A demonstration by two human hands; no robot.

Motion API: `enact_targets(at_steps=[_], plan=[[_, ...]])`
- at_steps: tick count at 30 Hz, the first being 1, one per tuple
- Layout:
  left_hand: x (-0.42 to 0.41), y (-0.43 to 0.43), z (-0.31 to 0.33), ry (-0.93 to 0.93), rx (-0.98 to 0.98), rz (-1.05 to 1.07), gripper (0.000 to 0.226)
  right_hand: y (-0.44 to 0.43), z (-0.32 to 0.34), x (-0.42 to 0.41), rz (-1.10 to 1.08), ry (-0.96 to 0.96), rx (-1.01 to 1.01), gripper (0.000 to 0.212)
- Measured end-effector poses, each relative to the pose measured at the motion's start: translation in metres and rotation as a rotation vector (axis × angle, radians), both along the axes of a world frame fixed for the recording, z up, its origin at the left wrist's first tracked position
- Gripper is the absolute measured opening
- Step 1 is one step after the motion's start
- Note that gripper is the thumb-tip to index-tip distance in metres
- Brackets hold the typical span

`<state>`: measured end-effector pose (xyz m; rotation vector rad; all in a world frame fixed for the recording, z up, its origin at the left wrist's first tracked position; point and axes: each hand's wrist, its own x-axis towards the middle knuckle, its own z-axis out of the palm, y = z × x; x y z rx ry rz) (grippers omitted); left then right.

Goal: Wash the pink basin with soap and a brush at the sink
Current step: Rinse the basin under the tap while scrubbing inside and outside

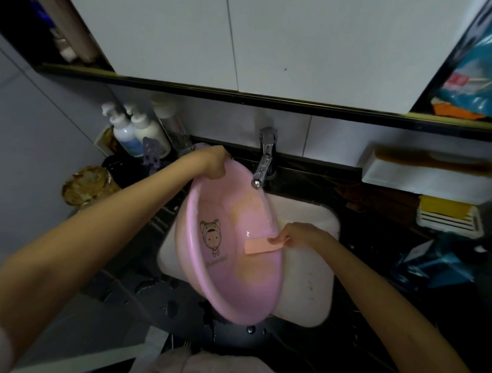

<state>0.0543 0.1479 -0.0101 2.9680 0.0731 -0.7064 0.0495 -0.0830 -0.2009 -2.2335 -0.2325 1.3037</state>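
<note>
— What's the setting?
— A dark counter (303, 353) with a white sink (308, 289) set in it, white tiles behind, bottles (135, 135) at the counter's far left corner.
— Where's the basin?
— The pink basin (225, 258) is tilted over the sink's left edge, its inside facing right. Water runs from the tap (264, 162) onto its upper inner wall.
— Who holds it?
— The left hand (212, 161) is curled over the far rim, fingers closed around the edge.
— And the other hand?
— The right hand (299, 234) sits at the basin's right rim, fingertips pinched together on one end of a flat pink piece, the brush (261, 247), I think, which lies against the inner wall.
— Is there soap?
— I cannot tell.
</note>
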Motion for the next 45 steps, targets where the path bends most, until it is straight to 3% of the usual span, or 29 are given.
enact_targets(at_steps=[6, 9, 13, 15, 19, 20, 23, 26, 28, 32, 35, 37, 39, 42, 45], plan=[[0.001, 0.001, -0.004, -0.024, 0.007, -0.013, 0.045, 0.015, 0.025, 0.015, 0.319, -0.502, 0.056, 0.027], [0.003, -0.001, -0.007, -0.037, 0.025, -0.021, 0.045, 0.024, 0.032, 0.025, 0.545, -0.871, 0.081, 0.03], [0.005, -0.001, -0.01, -0.031, 0.032, -0.03, 0.045, 0.022, 0.034, 0.038, 0.449, -1.132, 0.242, 0.038], [0.006, 0.0, -0.011, -0.031, 0.031, -0.028, 0.044, 0.017, 0.033, 0.04, 0.462, -1.042, 0.142, 0.041], [0.008, 0.003, -0.015, -0.029, 0.01, -0.038, 0.047, 0.013, 0.024, 0.034, 0.364, -0.453, -0.125, 0.034], [0.01, 0.003, -0.017, -0.032, 0.006, -0.041, 0.048, 0.015, 0.023, 0.033, 0.39, -0.416, -0.138, 0.03], [0.012, 0.002, -0.019, -0.036, 0.022, -0.052, 0.05, 0.024, 0.025, 0.041, 0.605, -0.742, -0.125, 0.025], [0.013, 0.004, -0.022, -0.054, 0.032, -0.045, 0.05, 0.032, 0.029, 0.053, 0.585, -1.014, 0.007, 0.024], [0.013, 0.006, -0.023, -0.052, 0.022, -0.039, 0.048, 0.031, 0.029, 0.051, 0.587, -0.966, -0.009, 0.024], [0.014, 0.004, -0.024, -0.042, 0.006, -0.044, 0.048, 0.021, 0.029, 0.04, 0.615, -0.548, -0.172, 0.044], [0.014, 0.003, -0.023, -0.047, 0.008, -0.03, 0.046, 0.027, 0.023, 0.046, 0.684, -0.754, -0.154, 0.03], [0.014, 0.003, -0.023, -0.048, 0.019, -0.042, 0.046, 0.031, 0.024, 0.055, 0.63, -1.006, -0.008, 0.023], [0.013, 0.004, -0.023, -0.043, 0.033, -0.051, 0.046, 0.03, 0.028, 0.054, 0.562, -1.085, 0.085, 0.023], [0.013, 0.006, -0.024, -0.042, 0.015, -0.05, 0.046, 0.021, 0.008, 0.048, 0.611, -0.84, -0.11, 0.024], [0.013, 0.005, -0.022, -0.042, 0.009, -0.041, 0.046, 0.017, 0.003, 0.036, 0.496, -0.497, -0.145, 0.048]])
